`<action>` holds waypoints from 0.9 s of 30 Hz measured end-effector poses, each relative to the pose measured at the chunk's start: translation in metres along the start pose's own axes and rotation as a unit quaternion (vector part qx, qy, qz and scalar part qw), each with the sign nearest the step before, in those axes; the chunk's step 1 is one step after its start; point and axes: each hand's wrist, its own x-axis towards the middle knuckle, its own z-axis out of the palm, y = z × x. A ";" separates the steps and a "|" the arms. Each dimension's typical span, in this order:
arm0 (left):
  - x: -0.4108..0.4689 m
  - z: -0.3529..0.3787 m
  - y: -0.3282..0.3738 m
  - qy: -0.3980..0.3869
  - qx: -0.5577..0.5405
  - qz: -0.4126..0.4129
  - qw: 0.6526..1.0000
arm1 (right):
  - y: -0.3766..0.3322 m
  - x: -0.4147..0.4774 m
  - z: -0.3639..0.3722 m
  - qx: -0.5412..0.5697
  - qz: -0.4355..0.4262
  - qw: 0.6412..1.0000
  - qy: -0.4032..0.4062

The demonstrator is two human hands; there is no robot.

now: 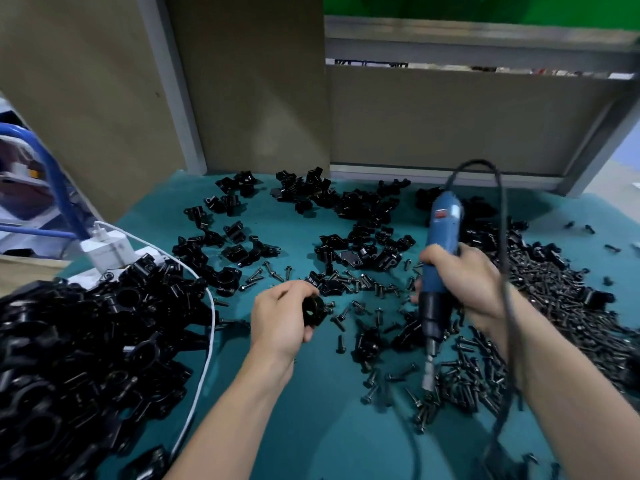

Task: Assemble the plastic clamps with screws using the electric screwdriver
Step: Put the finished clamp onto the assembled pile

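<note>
Nearest you, the teal surface [311, 427] carries a big heap of black clamps [86, 341] on your left, far too many to count. A white cable [207, 341] loops round the heap's right edge. On your right a dense spread of black screws [554, 306] runs away from you, also past counting, and stray ones lie scattered between your hands.

Your left hand [280, 317] curls its fingers round a single clamp [313, 310], a black ring-shaped piece with a round bore, held near the middle of the surface. Your right hand [464, 282] has its fingers wrapped round the one electric screwdriver [438, 271]. It has a blue body with a black collar below and stands roughly upright, bit pointing down over the near screws; whether the tip touches them cannot be told. Its black cord [502, 237] arches off the top and falls past your right wrist.

Beyond your hands, loose clamp pieces [346, 202] lie in small clusters across the far half. A white plug block [107, 251] sits at the heap's far edge, with a blue tube [59, 188] behind it. At the back, brown panels [259, 81] stand upright in grey framing.
</note>
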 end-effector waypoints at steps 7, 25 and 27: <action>-0.003 -0.005 0.027 0.023 -0.250 -0.117 0.961 | 0.021 0.010 -0.005 -0.491 0.023 0.870 0.035; -0.043 -0.111 0.089 0.206 -0.168 0.150 0.952 | -0.098 -0.135 0.215 0.144 -0.135 0.917 -0.346; -0.045 -0.133 0.087 0.286 -0.036 0.177 0.941 | -0.111 -0.128 0.241 0.074 -0.182 0.917 -0.348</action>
